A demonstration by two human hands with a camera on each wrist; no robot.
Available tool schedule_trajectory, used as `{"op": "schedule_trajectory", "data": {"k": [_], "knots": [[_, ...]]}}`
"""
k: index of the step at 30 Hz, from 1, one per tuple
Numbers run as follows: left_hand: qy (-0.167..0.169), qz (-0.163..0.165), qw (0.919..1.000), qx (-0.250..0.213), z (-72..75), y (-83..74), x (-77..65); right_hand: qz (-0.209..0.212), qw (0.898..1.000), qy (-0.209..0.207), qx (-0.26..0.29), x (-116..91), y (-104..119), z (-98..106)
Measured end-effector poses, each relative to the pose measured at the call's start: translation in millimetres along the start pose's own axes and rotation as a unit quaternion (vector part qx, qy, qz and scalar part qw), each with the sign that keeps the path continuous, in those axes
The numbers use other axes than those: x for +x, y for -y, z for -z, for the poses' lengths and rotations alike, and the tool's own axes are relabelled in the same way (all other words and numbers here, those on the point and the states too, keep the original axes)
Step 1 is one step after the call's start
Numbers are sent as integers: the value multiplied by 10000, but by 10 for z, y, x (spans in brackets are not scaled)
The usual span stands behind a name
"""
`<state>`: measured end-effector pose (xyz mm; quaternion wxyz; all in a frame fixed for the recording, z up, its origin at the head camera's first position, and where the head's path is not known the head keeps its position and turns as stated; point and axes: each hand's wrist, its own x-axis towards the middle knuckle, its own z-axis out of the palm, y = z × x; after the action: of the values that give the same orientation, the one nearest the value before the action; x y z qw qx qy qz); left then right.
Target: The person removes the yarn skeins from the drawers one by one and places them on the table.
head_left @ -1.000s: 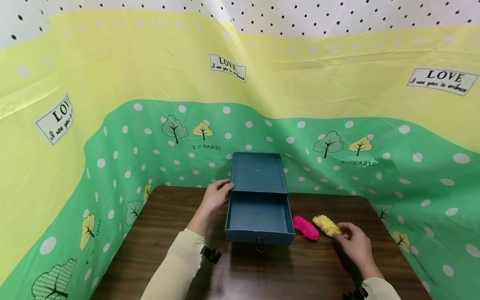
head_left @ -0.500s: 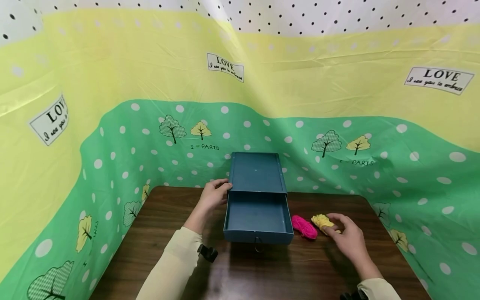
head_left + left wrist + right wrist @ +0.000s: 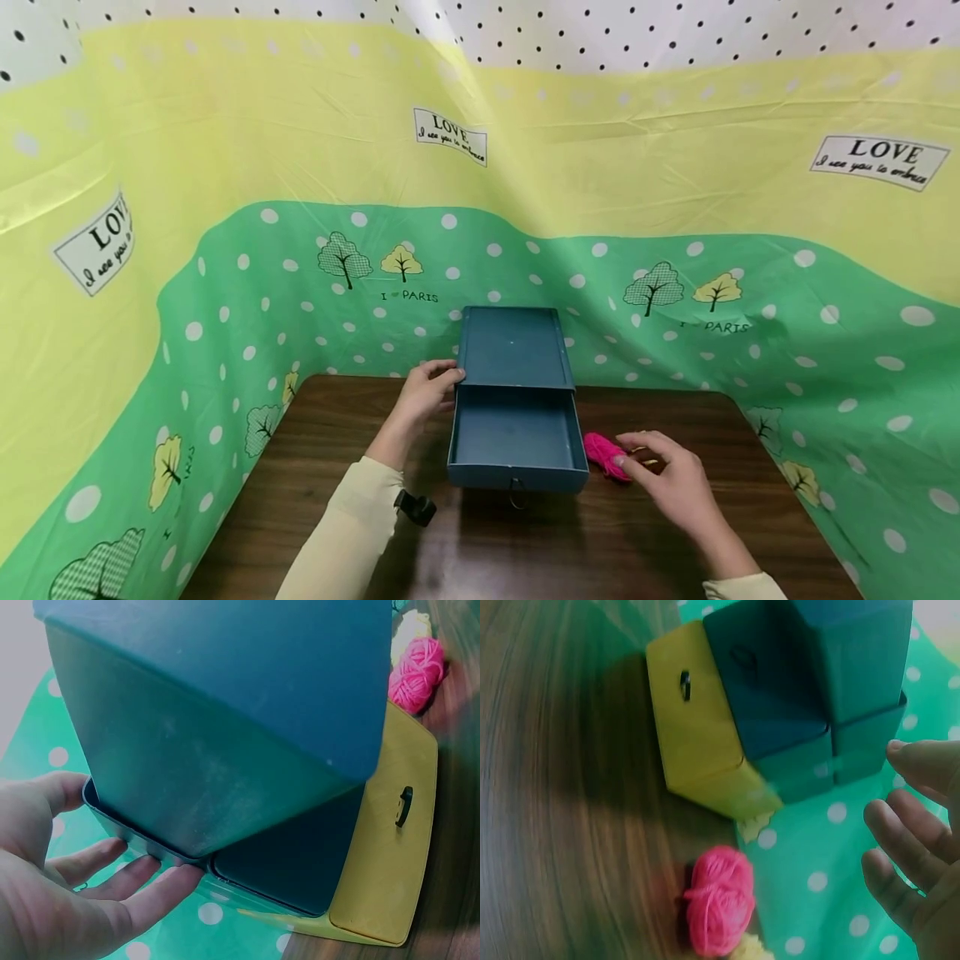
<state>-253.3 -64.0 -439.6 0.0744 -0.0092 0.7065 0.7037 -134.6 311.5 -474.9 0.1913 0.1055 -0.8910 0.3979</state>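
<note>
Dark blue, the box-shaped stacked drawer cabinet (image 3: pixel 513 346) is standing on a brown wood-grain table (image 3: pixel 322 442), and its dark blue, open-topped upper drawer (image 3: pixel 480 477) is sticking out at the front. Opening that drawer is looking done. Below it, the dark blue middle drawer (image 3: pixel 292 859) and the yellow bottom drawer with a small dark handle (image 3: pixel 382 855) are sitting closed.

The oblong bundle of bright pink yarn (image 3: pixel 598 450) is lying on the table just beside the upper drawer, on the right hand's side, and the pale yellow yarn bundle (image 3: pixel 411 634) is lying next to it, partly hidden in each view. Neither is resting in the drawer, so any handling of the two bundles is, by the look of things, what is remaining.

The right hand (image 3: pixel 675 483) is hovering over the yarn with thumb and fingers parted, grasping nothing. The left hand (image 3: pixel 426 392) is resting thumb and fingertips against the cabinet's side, apparently bracing it without clenching.
</note>
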Motion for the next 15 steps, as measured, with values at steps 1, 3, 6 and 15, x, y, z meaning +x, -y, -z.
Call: {"op": "schedule_trajectory", "data": {"k": [1,3,6,15], "knots": [[-6,14,10000,-16,-3,-3,1,45,10000,15,22,0,36,-2],[-16,16,10000,-19,-7,-11,-3,104,9999,53,51,1,104,-5],[-32,24,10000,-32,-10,-17,-11,147,9997,106,162,-4,193,-7],[45,16,10000,-45,-14,-25,-4,222,9986,122,473,-30,414,-3]]}}
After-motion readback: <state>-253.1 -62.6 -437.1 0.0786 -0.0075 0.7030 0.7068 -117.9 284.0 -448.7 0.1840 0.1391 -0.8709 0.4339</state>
